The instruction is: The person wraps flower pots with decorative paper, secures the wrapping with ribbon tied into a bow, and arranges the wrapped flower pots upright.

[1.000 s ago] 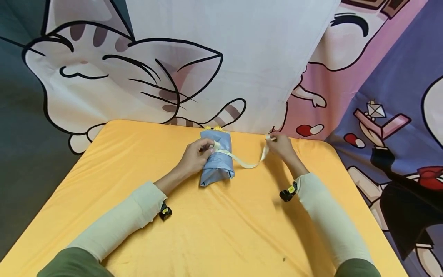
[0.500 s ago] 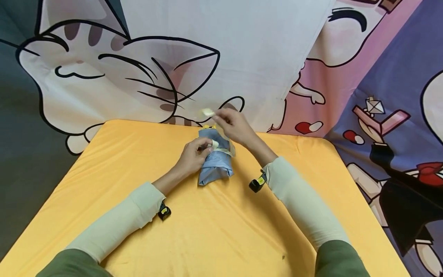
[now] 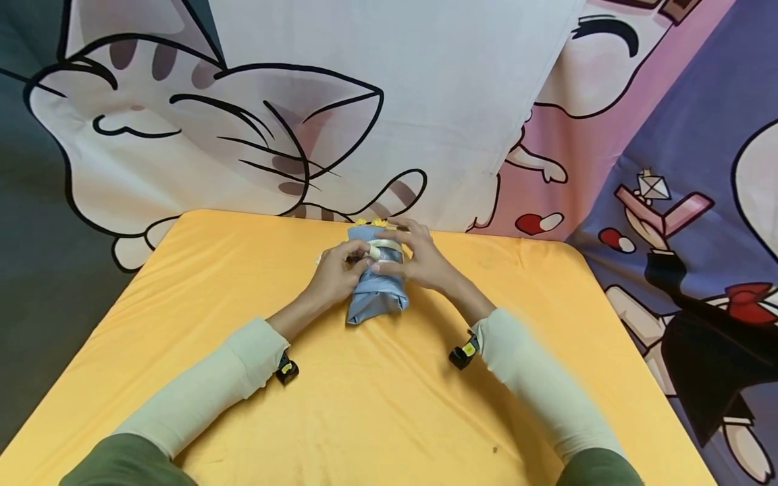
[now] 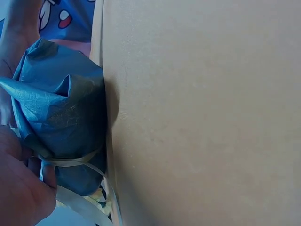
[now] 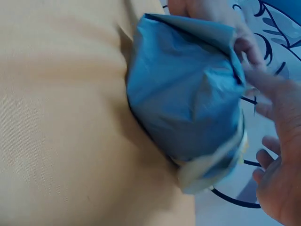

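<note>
A bouquet (image 3: 375, 302) in blue wrapping paper lies near the far edge of the table, with yellow flowers (image 3: 379, 223) showing at its far end. Cream ribbon (image 3: 389, 244) passes around the wrapping. My left hand (image 3: 335, 271) pinches the ribbon at the bouquet's left side; a loose ribbon length (image 4: 82, 206) hangs below it in the left wrist view. Over the bouquet's right side, my right hand (image 3: 422, 262) has its fingers spread, nothing gripped. In the right wrist view, one finger of my right hand (image 5: 284, 155) reaches toward the left hand's fingertips.
A yellow cloth covers the table (image 3: 365, 405). Behind it hangs a backdrop (image 3: 462, 101) printed with a cartoon cat, and a printed purple cloth (image 3: 681, 169) hangs at the right. Each wrist carries a small black camera (image 3: 287, 370).
My right hand carried the ribbon's free end from the right, up over the bouquet's far end to the left, then let go and came back to the right side. The left hand kept its pinch.
</note>
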A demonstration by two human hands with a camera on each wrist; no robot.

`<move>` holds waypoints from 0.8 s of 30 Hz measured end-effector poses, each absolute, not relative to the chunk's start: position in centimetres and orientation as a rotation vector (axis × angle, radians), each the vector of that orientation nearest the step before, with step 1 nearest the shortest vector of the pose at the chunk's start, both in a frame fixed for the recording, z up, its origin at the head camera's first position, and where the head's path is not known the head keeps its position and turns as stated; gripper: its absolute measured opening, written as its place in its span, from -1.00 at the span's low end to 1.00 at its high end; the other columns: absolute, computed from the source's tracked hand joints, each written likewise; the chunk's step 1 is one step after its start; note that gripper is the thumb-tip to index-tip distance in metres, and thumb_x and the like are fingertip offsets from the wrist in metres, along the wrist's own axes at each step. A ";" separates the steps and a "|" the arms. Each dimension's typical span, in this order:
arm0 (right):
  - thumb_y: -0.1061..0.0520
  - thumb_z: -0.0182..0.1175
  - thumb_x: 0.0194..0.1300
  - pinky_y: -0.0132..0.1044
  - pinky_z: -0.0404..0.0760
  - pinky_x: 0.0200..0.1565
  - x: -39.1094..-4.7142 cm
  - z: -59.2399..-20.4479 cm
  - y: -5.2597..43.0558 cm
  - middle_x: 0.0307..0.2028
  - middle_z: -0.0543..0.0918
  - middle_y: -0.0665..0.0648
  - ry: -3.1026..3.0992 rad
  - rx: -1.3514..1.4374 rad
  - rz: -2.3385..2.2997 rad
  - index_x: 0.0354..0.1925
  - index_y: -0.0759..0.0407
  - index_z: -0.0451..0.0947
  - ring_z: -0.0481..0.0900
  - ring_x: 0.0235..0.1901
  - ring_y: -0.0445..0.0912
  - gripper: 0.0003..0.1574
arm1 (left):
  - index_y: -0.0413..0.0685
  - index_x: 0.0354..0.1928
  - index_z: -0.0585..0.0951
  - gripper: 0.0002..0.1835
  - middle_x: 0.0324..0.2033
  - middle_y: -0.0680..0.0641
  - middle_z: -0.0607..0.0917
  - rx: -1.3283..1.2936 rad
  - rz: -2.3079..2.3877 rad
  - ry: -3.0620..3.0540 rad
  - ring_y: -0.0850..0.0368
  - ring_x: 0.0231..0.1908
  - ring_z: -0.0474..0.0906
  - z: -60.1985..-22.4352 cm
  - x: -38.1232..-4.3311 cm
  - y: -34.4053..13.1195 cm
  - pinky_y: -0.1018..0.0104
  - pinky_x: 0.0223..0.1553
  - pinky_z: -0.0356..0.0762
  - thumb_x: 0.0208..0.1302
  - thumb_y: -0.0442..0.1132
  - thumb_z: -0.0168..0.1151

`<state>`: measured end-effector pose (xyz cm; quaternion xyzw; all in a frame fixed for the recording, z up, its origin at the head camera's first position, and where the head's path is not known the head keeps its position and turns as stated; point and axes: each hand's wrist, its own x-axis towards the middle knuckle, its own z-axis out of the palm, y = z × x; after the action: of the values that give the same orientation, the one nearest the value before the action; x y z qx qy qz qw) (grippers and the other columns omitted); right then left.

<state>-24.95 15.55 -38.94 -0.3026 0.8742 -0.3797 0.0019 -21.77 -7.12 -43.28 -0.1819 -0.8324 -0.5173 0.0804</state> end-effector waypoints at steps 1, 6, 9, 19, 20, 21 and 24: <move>-0.08 0.60 0.42 0.46 0.27 0.57 -24.9 -39.2 15.3 0.74 0.28 0.24 2.749 -0.948 -1.190 0.46 0.07 0.70 0.13 0.66 0.28 -0.26 | -0.11 0.06 0.75 -0.89 -0.10 -0.15 0.76 -0.543 -1.538 -2.494 -0.04 -0.09 0.62 -43.2 -21.8 -7.1 0.15 0.00 0.57 0.65 -0.38 0.32; 0.01 0.58 0.47 0.39 0.33 0.58 -25.1 -40.1 14.2 0.71 0.37 0.23 2.774 -0.934 -1.244 0.17 0.20 0.87 0.23 0.63 0.30 -0.58 | -0.10 0.05 0.74 -0.89 -0.11 -0.14 0.79 -0.550 -1.485 -2.508 -0.04 -0.05 0.66 -42.9 -21.9 -7.0 0.13 0.05 0.60 0.64 -0.39 0.32; 0.08 0.57 0.48 0.33 0.33 0.61 -25.1 -40.3 13.9 0.65 0.47 0.20 2.791 -0.902 -1.304 -0.03 0.23 0.91 0.31 0.63 0.28 -0.75 | -0.10 0.04 0.74 -0.92 -0.10 -0.13 0.82 -0.555 -1.450 -2.511 -0.04 -0.05 0.69 -42.8 -21.8 -6.9 0.13 0.03 0.61 0.63 -0.36 0.35; 0.18 0.57 0.45 0.22 0.42 0.64 -24.5 -41.0 13.3 0.56 0.61 0.17 2.792 -0.825 -1.490 0.04 0.30 0.89 0.45 0.58 0.20 -0.73 | -0.09 -0.03 0.63 -0.89 -0.15 -0.14 0.84 -0.563 -1.421 -2.505 -0.04 -0.14 0.72 -43.0 -21.9 -7.0 0.21 -0.12 0.57 0.62 -0.29 0.40; 0.19 0.56 0.45 0.21 0.43 0.63 -24.5 -41.0 13.2 0.56 0.60 0.19 2.784 -0.840 -1.509 0.09 0.30 0.88 0.46 0.58 0.21 -0.70 | -0.08 -0.03 0.61 -0.89 -0.15 -0.14 0.83 -0.565 -1.414 -2.506 -0.02 -0.15 0.71 -43.0 -21.9 -7.1 0.23 -0.14 0.56 0.62 -0.31 0.39; 0.19 0.55 0.47 0.21 0.45 0.62 -24.6 -41.0 13.2 0.56 0.60 0.20 2.780 -0.855 -1.526 0.11 0.29 0.87 0.47 0.58 0.21 -0.69 | -0.07 -0.03 0.60 -0.88 -0.16 -0.13 0.83 -0.567 -1.408 -2.507 -0.01 -0.16 0.70 -43.0 -21.9 -7.1 0.24 -0.16 0.55 0.61 -0.33 0.39; 0.21 0.52 0.50 0.18 0.49 0.60 -24.5 -40.9 13.2 0.49 0.67 0.23 2.772 -0.894 -1.589 0.07 0.30 0.88 0.52 0.53 0.20 -0.75 | -0.06 -0.05 0.58 -0.85 -0.19 -0.12 0.83 -0.574 -1.408 -2.498 0.01 -0.20 0.68 -43.0 -22.0 -7.2 0.28 -0.19 0.53 0.57 -0.39 0.38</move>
<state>-24.53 13.15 -40.93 -0.2683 0.8323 -0.4770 -0.0878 -22.04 -7.21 -42.98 -0.1950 -0.8491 -0.4788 0.1086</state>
